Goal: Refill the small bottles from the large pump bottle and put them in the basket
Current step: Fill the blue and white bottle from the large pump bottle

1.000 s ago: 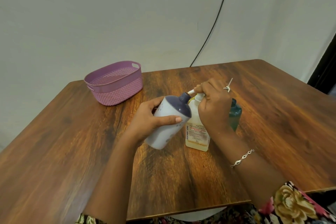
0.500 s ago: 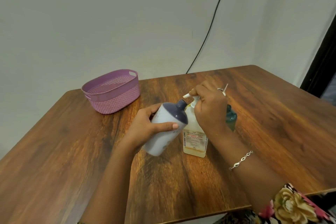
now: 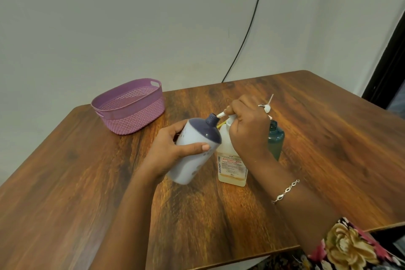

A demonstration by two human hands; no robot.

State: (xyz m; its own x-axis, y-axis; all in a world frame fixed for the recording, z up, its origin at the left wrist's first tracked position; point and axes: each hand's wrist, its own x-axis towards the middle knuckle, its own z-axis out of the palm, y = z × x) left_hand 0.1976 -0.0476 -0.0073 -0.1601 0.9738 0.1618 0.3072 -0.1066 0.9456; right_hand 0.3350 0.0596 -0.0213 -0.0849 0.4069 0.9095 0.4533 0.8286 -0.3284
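Table [image 3: 87, 182]: basket [image 3: 135, 120] at 10 o'clock, well apart from hands. Pump bottle [image 3: 230, 166] upright, centre. White bottle [image 3: 197, 149] tilted, long axis toward 1 o'clock. Teal bottle [image 3: 276, 140] upright, 3 o'clock of pump bottle. Left hand [image 3: 168, 151] wraps white bottle. Right hand [image 3: 249, 129] curled over pump head. Nozzle [image 3: 220, 114] tip at open neck, pointing 10 o'clock. Likely next: press down, neck aligned.

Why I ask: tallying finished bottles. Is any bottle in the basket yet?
No, the white bottle and teal bottle are both outside the purple basket.
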